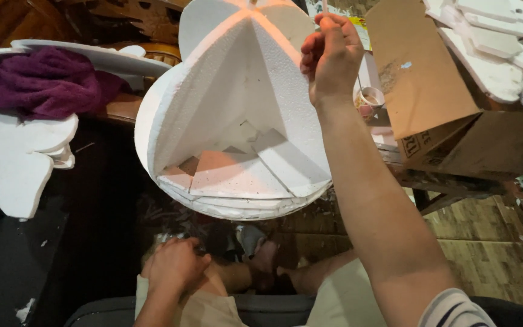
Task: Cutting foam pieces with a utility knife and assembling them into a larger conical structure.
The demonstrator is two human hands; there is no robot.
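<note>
A large white foam model (237,115), built from round discs and upright curved panels, stands in front of me. My right hand (331,54) is raised at its upper right edge, fingers pinched on a thin stick that pokes up above the fingertips. Inside the model, flat foam wedges lie on the base disc (243,203). My left hand (174,263) rests low on my knee, fingers curled, with nothing seen in it.
A purple cloth (40,82) lies on white foam cut-outs (19,154) at the left. A cardboard box (449,121) and stacked foam pieces (497,42) sit at the right, with a small cup (369,100) behind my wrist. Wooden flooring (491,242) shows below right.
</note>
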